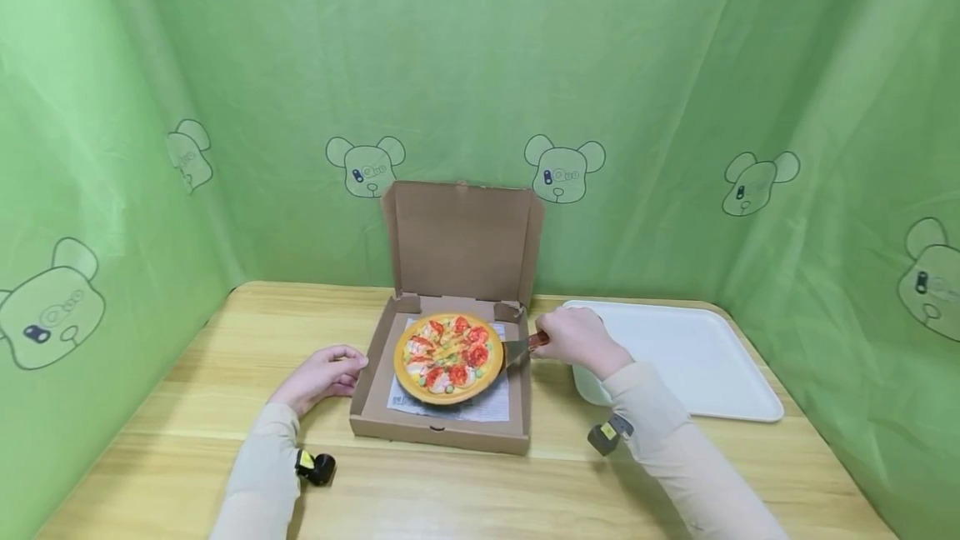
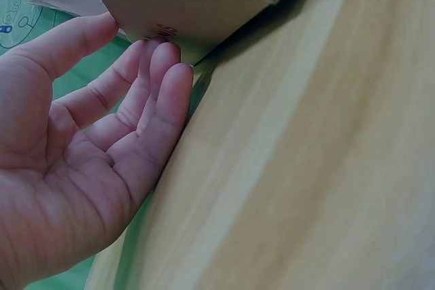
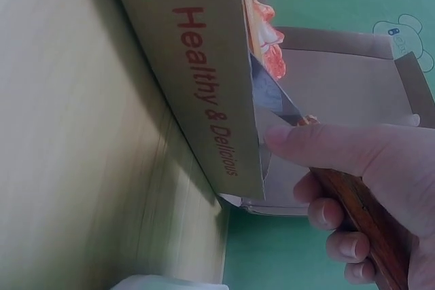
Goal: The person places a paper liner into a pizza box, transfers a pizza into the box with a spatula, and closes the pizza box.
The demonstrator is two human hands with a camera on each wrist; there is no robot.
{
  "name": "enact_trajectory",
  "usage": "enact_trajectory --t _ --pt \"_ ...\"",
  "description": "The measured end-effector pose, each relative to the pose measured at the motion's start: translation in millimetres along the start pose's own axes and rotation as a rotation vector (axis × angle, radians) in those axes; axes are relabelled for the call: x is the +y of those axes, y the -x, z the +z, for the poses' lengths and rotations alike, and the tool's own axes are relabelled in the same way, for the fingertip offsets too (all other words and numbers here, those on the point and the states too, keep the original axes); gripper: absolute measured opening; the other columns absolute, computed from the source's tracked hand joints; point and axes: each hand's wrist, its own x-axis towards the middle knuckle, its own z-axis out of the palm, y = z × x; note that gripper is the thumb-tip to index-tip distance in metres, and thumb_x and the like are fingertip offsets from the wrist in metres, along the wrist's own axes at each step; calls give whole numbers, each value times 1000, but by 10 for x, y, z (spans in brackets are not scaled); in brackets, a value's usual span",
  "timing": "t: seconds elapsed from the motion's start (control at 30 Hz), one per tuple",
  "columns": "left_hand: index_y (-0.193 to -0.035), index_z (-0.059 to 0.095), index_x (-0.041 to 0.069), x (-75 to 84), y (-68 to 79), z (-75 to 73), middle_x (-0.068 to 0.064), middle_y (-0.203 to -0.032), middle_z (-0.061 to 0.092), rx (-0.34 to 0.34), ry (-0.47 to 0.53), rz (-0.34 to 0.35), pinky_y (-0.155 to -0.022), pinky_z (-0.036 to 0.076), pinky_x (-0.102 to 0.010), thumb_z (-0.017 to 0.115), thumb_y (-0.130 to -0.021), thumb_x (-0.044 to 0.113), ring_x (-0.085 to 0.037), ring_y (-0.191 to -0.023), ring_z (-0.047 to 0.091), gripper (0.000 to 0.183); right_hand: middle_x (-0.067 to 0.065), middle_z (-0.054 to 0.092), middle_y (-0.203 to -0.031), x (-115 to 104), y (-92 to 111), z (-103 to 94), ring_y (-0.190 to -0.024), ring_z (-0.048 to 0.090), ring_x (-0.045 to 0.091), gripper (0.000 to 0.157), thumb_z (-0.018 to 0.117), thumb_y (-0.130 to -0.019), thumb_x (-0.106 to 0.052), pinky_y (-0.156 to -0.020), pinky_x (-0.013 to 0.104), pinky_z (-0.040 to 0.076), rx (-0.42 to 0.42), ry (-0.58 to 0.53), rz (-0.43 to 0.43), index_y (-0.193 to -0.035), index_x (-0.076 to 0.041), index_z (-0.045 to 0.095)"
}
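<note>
A toy-like pizza with red and pale toppings is over a paper sheet inside an opened cardboard pizza box. The right hand grips the brown wooden handle of a pizza server, thumb laid along its top. Its metal blade reaches over the box's right wall to the pizza's right edge, the blade's front end hidden by the pizza. At the box's left wall is the left hand, fingers loosely bent, fingertips right at the cardboard.
Behind the pizza, the box lid stands upright near the green curtain. A white tray lies to the right on the wooden table, partly behind the right forearm. Red lettering marks the box's right side.
</note>
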Motion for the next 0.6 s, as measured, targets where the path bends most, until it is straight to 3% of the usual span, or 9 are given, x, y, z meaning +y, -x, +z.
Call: enact_trajectory --t 0.3,0.6 --pt "-107 59 3 -11 -18 3 0 -85 64 3 6 -7 -75 58 -28 62 -94 23 -12 -76 63 24 -12 52 -58 -16 -10 25 -52 45 9 33 79 -74 -41 -45 27 35 -36 -13 1 -62 -24 53" --pt "-106 59 4 -5 -11 3 0 -84 63 13 10 -12 -73 58 -27 62 -94 23 -12 -75 62 22 -11 50 -56 -34 -32 0 -51 44 10 31 78 -73 -35 -43 27 35 -20 -9 -9 -60 -24 52"
